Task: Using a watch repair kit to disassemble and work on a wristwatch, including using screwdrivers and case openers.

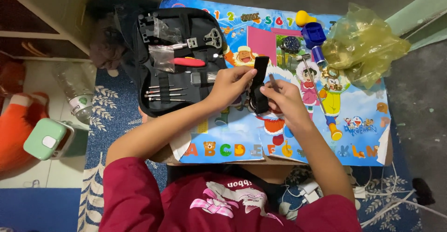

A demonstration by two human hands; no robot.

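Your left hand (229, 84) pinches the black watch strap (260, 85) while your right hand (285, 99) grips a thin metal tool (272, 82) against it, with the open tool case (179, 55) just left and a blue holder (313, 34) beyond.

The scene is seen through a single head-worn camera, aimed almost straight down and held close over a small table (368, 153), whose far edge is set towards twelve o'clock while the wearer's red sleeves (135, 195) are cropped at six o'clock.
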